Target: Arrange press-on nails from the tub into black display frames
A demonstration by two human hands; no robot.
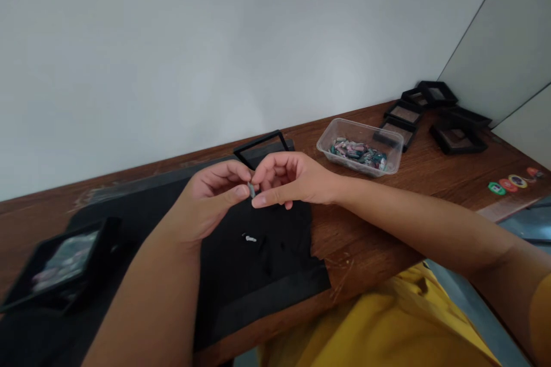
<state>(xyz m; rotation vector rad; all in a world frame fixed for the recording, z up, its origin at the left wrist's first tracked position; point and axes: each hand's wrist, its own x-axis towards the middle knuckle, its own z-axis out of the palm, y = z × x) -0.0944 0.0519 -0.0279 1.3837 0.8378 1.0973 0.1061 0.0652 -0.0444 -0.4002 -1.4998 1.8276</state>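
Note:
Between the fingertips of both hands is a small grey-green stone piece (pixel 252 190), slim and held roughly upright above a black mat (pixel 232 309). My left hand (pixel 217 198) pinches it from the left with thumb and forefinger. From the right, my right hand (pixel 293 180) has its thumb and fingers closed on the same piece. A small white piece (pixel 250 238) lies on the mat below the hands. Just behind the right hand, an open black frame (pixel 258 146) rests at the mat's far edge, partly hidden.
A clear plastic tub (pixel 398 152) of pink, green and dark stone pieces stands right of the hands. Several black frames (pixel 404 112) lie at the back right. A black-framed box (pixel 55 266) with stones inside sits at left. Round stickers (pixel 508 185) mark the table's right side.

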